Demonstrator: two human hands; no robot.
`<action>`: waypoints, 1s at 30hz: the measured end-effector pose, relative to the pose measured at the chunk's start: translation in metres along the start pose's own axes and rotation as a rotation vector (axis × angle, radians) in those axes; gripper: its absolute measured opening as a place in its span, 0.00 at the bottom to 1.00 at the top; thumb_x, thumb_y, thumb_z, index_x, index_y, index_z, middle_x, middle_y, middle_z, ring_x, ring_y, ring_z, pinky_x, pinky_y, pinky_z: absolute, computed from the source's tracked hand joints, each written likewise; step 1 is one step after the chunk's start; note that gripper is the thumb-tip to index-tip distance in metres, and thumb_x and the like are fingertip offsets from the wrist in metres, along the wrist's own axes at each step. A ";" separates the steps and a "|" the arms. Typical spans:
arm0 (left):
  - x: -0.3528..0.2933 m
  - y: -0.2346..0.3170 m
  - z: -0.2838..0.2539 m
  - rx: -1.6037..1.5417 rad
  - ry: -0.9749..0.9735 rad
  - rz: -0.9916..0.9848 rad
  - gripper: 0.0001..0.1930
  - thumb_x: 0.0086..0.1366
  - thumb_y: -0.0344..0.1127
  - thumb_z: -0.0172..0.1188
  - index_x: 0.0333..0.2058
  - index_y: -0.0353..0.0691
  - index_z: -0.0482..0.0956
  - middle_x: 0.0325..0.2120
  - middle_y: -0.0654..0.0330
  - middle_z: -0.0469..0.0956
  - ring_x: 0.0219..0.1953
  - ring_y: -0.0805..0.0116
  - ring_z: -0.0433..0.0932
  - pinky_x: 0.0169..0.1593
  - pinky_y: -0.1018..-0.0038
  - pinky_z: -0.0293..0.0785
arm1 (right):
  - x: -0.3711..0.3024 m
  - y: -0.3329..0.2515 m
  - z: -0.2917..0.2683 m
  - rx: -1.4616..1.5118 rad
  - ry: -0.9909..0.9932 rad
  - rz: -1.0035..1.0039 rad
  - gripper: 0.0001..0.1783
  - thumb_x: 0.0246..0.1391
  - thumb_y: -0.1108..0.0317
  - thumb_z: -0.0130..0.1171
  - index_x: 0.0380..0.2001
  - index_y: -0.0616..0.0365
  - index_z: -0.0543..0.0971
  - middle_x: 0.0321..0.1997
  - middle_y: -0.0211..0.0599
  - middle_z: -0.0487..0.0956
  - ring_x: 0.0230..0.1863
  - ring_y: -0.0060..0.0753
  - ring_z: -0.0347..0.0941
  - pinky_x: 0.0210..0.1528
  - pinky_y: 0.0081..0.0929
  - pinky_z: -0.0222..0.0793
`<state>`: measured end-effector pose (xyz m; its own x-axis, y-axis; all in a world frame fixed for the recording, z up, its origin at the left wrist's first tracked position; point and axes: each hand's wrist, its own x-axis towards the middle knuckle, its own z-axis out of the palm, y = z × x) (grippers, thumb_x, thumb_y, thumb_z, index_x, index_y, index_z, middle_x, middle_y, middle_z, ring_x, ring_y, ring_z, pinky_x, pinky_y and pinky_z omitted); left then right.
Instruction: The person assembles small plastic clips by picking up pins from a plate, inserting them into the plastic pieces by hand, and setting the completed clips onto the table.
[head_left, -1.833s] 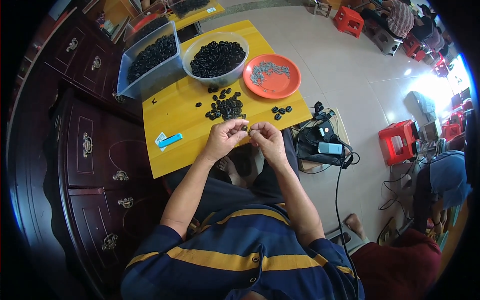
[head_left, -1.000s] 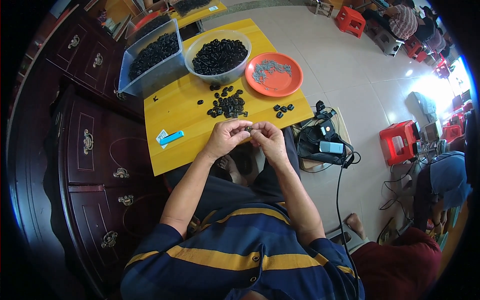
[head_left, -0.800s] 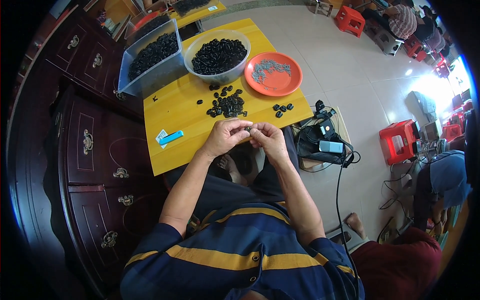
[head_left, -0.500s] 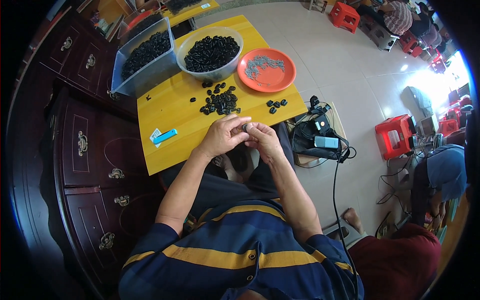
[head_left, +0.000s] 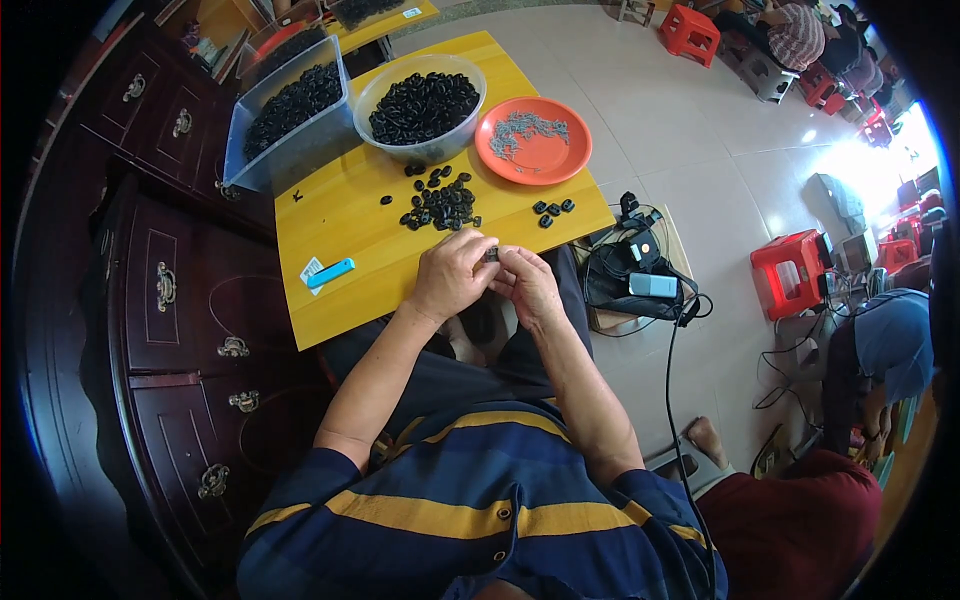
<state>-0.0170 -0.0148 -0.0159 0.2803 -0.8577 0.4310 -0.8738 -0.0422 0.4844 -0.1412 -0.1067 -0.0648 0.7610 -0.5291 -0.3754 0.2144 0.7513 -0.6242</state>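
The left hand (head_left: 447, 278) pinches one side of a small dark piece (head_left: 491, 255) by the counter's (head_left: 345, 215) near edge; the right hand (head_left: 530, 286) pinches the other. Light, even pressure should keep it steady.

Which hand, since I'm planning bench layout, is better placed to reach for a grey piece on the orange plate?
Right hand, probably: the orange plate lies nearly straight ahead of it, while the left hand sits farther left. Together they hold a small dark piece.
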 end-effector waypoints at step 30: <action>-0.005 -0.021 0.015 0.053 -0.029 -0.190 0.27 0.60 0.38 0.68 0.58 0.39 0.73 0.33 0.55 0.78 0.32 0.55 0.79 0.39 0.63 0.77 | 0.016 -0.041 -0.030 -0.993 0.419 -0.479 0.15 0.58 0.59 0.61 0.34 0.61 0.84 0.24 0.41 0.84 0.25 0.33 0.82 0.32 0.31 0.75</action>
<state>-0.0060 -0.0170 -0.0401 0.4312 -0.8462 0.3130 -0.8262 -0.2309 0.5139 -0.1562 -0.1578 -0.0655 0.4326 -0.9008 -0.0383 -0.2875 -0.0976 -0.9528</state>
